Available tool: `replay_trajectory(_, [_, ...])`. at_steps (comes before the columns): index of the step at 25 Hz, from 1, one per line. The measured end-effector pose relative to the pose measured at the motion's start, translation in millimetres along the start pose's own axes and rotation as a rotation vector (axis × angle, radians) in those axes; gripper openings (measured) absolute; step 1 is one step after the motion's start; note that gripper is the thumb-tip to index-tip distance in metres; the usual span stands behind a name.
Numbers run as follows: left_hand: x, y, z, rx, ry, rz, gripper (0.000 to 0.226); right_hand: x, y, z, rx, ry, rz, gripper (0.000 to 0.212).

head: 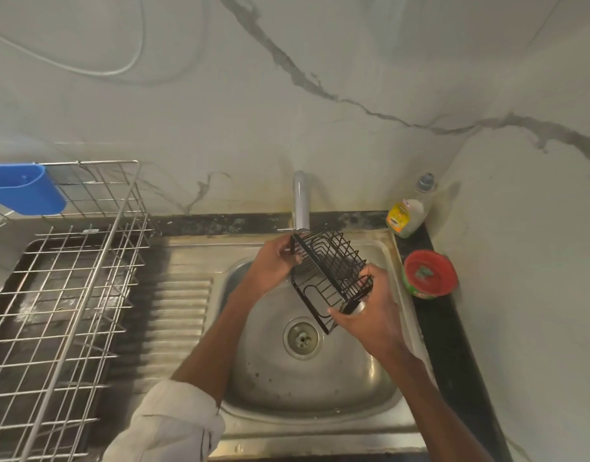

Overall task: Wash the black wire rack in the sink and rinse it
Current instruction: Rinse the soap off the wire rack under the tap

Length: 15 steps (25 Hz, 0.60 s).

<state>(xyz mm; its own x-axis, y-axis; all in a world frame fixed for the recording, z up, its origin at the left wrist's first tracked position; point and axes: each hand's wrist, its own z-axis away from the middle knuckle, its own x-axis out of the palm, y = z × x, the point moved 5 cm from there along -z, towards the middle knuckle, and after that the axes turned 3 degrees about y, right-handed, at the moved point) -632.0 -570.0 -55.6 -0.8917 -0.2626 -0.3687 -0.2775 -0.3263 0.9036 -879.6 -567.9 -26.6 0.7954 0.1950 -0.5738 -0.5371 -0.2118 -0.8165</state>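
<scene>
The black wire rack is held tilted above the steel sink, just under the tap. The left hand curls its grip round the rack's upper end; the right hand grips the lower end. A dish drainer stands on the worktop at left, a soap bottle at right.

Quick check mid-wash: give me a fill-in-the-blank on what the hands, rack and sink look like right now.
1. Both hands, left hand and right hand, hold the black wire ____.
2. The rack is held just under the ____, above the sink basin.
3. Right of the sink, the round tub has a ____ lid.
4. The cup hung on the dish drainer is ____.

Missing words: rack; tap; red; blue
</scene>
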Motion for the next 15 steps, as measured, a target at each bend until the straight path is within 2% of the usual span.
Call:
replay_trajectory(3, [0,0,-8,0.042,0.037,-0.049,0.043,0,0,-9,-0.043,-0.003,0.02,0.095])
replay_trajectory(7, [7,30,-4,0.066,0.044,-0.121,0.034,-9,1,-5,-0.043,0.022,0.031,0.094])
replay_trajectory(11, [20,37,0,0.117,-0.076,-0.163,0.053,-21,7,2,-0.035,0.023,-0.019,0.094])
replay_trajectory(15, [8,35,23,0.158,-0.115,-0.125,0.071,-11,19,-10,-0.005,-0.127,-0.219,0.101])
